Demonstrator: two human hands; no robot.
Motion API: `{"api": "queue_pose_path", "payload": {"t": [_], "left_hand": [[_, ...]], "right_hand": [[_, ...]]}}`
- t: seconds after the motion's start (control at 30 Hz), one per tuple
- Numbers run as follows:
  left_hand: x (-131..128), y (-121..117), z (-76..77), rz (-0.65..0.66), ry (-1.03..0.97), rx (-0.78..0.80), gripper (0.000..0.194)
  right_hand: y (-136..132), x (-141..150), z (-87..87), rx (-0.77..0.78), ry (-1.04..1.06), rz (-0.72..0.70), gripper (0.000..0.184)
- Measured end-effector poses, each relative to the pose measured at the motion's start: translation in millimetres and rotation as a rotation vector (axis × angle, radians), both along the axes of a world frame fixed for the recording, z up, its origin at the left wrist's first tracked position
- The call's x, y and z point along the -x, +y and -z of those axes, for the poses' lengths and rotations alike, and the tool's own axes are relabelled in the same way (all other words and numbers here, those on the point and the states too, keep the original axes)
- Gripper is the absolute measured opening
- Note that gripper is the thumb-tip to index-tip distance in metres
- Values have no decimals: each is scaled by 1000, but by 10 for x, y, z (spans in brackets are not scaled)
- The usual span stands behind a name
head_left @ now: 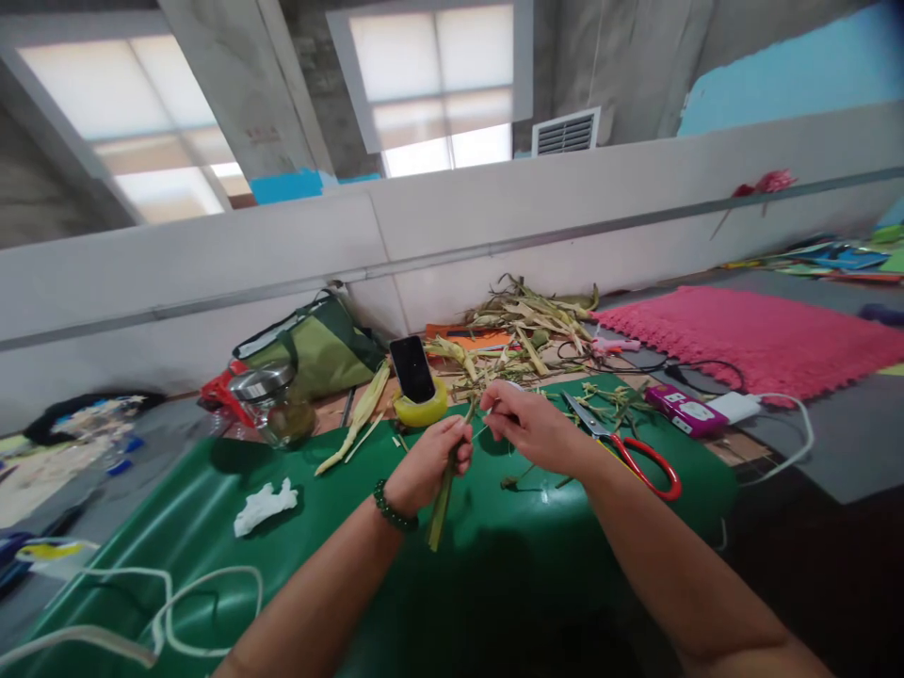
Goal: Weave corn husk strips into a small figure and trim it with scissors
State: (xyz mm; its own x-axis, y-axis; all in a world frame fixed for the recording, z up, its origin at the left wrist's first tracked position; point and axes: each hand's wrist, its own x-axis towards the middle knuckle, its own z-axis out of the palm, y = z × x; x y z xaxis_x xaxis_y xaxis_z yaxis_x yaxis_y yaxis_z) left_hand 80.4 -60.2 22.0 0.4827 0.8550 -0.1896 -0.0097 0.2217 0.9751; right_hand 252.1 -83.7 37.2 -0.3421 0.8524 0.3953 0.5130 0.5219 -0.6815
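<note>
My left hand (pixel 432 463), with a dark green bead bracelet (pixel 393 508) at its wrist, is closed around a thin bundle of green plant stalks (pixel 442 507). The bundle slants down toward me below the fist, and its upper end shows between the hands. Just to the right, my right hand (pixel 526 426) is raised with its fingers curled in a pinch. A fine pale line seems to run from it toward the bundle; what the fingertips hold is too small to make out. Red-handled scissors (pixel 628 454) lie partly opened beside my right forearm, on a green mat (pixel 317 556).
Behind my hands, a phone (pixel 412 369) leans on a yellow roll (pixel 422 405). Dried husks (pixel 526 325) are heaped against the wall. At left are a glass jar (pixel 274 405), green bag (pixel 317 344), crumpled tissue (pixel 266 507) and white cable (pixel 166 603); at right, a purple power strip (pixel 686 411) and pink cloth (pixel 763 339).
</note>
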Motion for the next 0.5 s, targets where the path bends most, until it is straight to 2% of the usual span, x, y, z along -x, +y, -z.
{"api": "queue_pose_path", "payload": {"t": [0.27,0.37,0.43,0.5], "left_hand": [[128,25,-211,216,224,-105,40],[161,46,-259,165,228,-131,40],[186,66,-277,102,228,-184,39],[203,77,-296,52,256,-264,38]], "right_hand": [[30,-169,8,-142,-2,173,6],[13,-208,-22,-168,-11,184,7],[-2,-233,-44,-94,-27,160,9],[-3,-230,-60,17,-53,87,22]]}}
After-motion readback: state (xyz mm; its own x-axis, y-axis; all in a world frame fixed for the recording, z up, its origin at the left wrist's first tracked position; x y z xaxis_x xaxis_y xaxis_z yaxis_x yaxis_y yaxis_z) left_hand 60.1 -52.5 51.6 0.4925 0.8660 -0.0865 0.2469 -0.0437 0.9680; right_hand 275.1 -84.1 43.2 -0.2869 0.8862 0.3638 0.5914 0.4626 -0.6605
